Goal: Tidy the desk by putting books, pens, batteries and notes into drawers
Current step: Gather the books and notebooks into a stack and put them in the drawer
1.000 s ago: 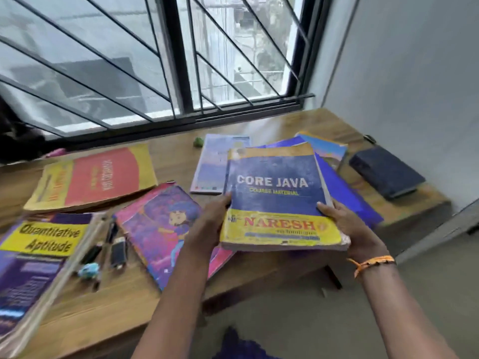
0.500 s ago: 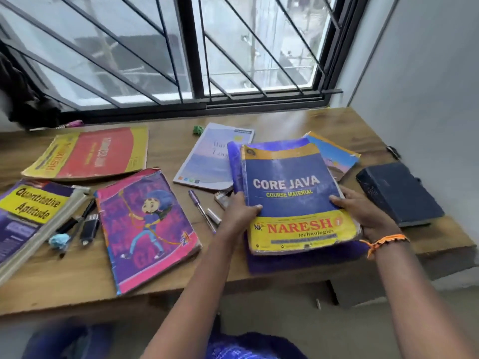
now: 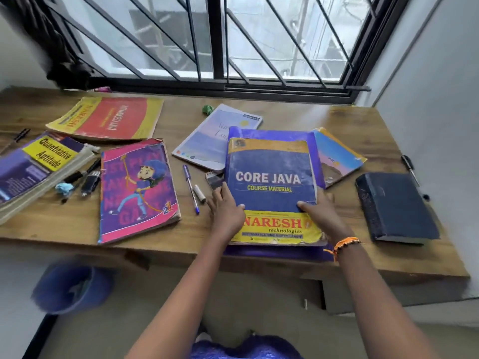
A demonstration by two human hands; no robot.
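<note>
We grip the Core Java book (image 3: 272, 187) flat on the desk (image 3: 181, 237), left hand (image 3: 226, 211) and right hand (image 3: 321, 212) pinching its side edges, long axis toward the window, title upright to us.

We're in a home study corner: wooden desk (image 3: 285, 115) pushed against a barred window (image 3: 220, 40) w/ plain white walls either side. Study stuff covers it, e.g. Core Java course book (image 3: 272, 187), Quantitative Aptitude book (image 3: 39, 161), kids' activity book (image 3: 137, 190), pens (image 3: 190, 187), dark blue hardback (image 3: 394, 206).
</note>
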